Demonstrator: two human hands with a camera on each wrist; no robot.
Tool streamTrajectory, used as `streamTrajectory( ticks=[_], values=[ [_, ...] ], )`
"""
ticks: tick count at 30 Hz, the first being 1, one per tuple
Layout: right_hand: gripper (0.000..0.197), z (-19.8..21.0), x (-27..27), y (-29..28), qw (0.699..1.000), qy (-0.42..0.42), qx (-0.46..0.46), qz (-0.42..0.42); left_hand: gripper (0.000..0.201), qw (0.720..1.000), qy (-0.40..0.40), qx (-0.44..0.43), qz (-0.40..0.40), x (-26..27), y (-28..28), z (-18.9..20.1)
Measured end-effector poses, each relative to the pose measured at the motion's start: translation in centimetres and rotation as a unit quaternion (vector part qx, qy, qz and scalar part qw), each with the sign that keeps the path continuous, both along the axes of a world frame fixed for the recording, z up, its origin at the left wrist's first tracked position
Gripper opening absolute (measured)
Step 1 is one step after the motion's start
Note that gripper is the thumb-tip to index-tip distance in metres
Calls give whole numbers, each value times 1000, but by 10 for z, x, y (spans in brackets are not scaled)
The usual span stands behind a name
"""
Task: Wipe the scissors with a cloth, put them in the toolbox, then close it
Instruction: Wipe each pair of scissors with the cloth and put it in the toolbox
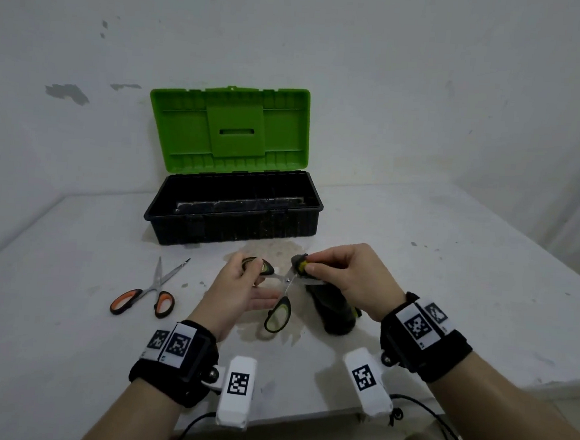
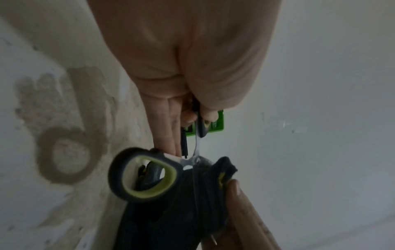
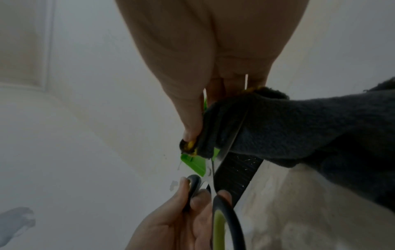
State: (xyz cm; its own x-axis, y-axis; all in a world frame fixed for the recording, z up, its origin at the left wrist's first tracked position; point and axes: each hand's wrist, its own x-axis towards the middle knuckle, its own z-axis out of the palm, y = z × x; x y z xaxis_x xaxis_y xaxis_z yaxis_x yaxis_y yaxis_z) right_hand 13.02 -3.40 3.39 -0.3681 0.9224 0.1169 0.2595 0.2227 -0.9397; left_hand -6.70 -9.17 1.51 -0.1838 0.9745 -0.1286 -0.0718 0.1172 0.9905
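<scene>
**Wiping one blade while the other hand holds the handle**

The left hand [image 1: 243,285] pinches one handle of the green scissors [image 1: 278,296], so they stay spread open and steady above the table [image 1: 450,265]. The right hand [image 1: 343,275] squeezes the dark cloth [image 3: 299,128] around one blade, likely to rub it clean. The toolbox [image 1: 232,212] waits open behind them. The orange scissors [image 1: 151,292] lie to the left, untouched.

The light is soft and a bit dim, with no bright shine. The head view is sharp, but the white table [image 1: 450,265] edges bend. Both wrist views are darker, grainy and blurry. A fuzzy grey shadow falls on the table in the left wrist view.
</scene>
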Motion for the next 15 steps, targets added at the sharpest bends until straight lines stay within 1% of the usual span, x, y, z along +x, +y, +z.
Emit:
streamTrajectory(
  ticks=[2, 4, 7, 9, 10, 12, 13, 15],
  values=[
    [14, -2, -3, -2, 999, -39, 34, 0, 17, 1000, 0, 9, 6, 2, -1, 0],
    [12, -5, -4, -1, 997, -68, 48, -5, 17, 1000, 8, 15, 12, 3, -1, 0],
    [8, -10, -8, 2, 996, -61, 52, -38, 17, 999, 20, 30, 7, 4, 0, 0],
    [15, -13, -10, 4, 992, -72, 66, -75, 18, 999, 23, 44, 7, 5, 0, 0],
    [17, -13, -11, 4, 988, -105, 71, -93, 18, 998, 24, 51, 10, 6, 0, 0],
    [21, -9, -13, 1, 968, -207, 87, -115, 17, 998, 27, 62, 15, 7, 1, 1],
    [22, -7, -14, -1, 960, -237, 94, -119, 17, 997, 30, 65, 14, 7, 1, 1],
    [23, -3, -17, -3, 959, -243, 93, -114, 17, 997, 42, 66, 6, 9, 1, 2]
  ],
)
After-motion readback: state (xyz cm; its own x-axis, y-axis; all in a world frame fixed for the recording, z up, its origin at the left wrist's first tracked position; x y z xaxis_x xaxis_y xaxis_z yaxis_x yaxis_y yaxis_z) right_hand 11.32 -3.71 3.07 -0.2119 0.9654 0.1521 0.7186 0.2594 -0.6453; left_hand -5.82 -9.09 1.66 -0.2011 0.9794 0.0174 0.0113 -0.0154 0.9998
